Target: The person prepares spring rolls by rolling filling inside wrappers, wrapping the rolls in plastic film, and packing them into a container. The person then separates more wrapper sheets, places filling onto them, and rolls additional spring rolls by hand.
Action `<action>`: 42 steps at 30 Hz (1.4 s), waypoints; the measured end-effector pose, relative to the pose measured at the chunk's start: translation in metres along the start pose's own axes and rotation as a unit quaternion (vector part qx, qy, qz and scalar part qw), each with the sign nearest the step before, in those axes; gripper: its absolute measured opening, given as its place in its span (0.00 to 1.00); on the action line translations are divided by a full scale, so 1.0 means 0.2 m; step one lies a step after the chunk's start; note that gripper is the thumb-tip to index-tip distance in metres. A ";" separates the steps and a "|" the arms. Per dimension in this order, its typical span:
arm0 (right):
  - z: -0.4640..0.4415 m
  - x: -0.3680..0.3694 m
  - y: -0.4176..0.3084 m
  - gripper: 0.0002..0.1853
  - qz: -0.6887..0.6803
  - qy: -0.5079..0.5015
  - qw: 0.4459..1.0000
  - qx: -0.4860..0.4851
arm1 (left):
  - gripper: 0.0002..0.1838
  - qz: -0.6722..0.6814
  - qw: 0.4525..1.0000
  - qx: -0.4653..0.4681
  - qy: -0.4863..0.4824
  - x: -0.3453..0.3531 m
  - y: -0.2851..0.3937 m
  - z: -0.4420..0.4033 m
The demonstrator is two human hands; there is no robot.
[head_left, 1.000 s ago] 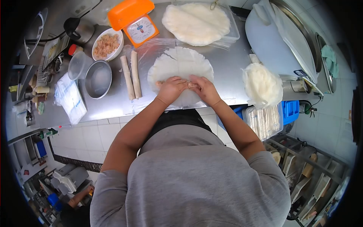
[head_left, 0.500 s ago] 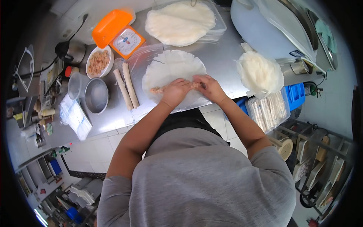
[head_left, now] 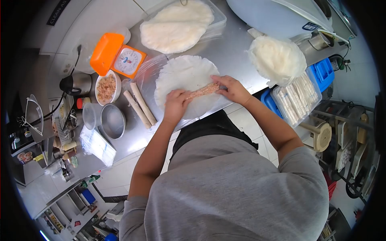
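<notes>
A round, thin white wrapper (head_left: 177,72) lies flat on the steel counter in front of me. Across its near half runs a strip of pinkish minced filling (head_left: 203,91). My left hand (head_left: 176,105) is closed at the strip's left end, its fingertips pressed against the filling. At the other end my right hand (head_left: 234,90) has its thumb and fingers curled around the filling. The middle of the strip shows between my hands. To the left, two finished rolls (head_left: 138,105) lie side by side, and behind them a white bowl (head_left: 118,86) holds more filling.
An orange kitchen scale (head_left: 128,61) stands at the back left, near a steel bowl (head_left: 113,121). Stacked wrappers (head_left: 173,30) lie at the back, with more wrappers (head_left: 277,60) at the right. A plastic tub of rolls (head_left: 295,98) sits beyond the counter's right edge (head_left: 257,89).
My hands have moved apart to the two ends of the filling, uncovering its middle. The whole view has tilted and shifted, and the two rolls have not been touched.
</notes>
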State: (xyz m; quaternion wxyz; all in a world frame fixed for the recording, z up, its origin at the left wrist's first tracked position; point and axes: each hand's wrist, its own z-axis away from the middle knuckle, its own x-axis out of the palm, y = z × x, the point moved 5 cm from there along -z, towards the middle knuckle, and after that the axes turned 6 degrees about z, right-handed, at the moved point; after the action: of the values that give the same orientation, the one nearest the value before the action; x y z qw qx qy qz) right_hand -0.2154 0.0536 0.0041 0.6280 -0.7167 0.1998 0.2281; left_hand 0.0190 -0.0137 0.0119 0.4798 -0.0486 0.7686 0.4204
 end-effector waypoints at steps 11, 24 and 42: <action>-0.26 0.34 -0.39 0.16 0.155 -0.017 0.969 -0.189 | 0.17 0.016 0.997 -0.060 0.045 -0.15 -0.18 0.18; -0.34 0.57 -0.37 0.08 0.169 -0.055 0.975 -0.131 | 0.14 0.041 0.992 -0.098 0.065 -0.27 -0.27 0.25; -0.35 0.62 -0.49 0.08 0.109 0.039 0.987 -0.107 | 0.11 -0.046 0.994 -0.022 0.095 -0.33 -0.24 0.26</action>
State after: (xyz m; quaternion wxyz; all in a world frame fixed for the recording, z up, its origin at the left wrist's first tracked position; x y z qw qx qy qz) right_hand -0.0532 -0.0036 0.0186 0.5103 -0.7624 0.2757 0.2870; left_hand 0.1139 -0.0295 0.0244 0.4221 -0.1339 0.7983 0.4081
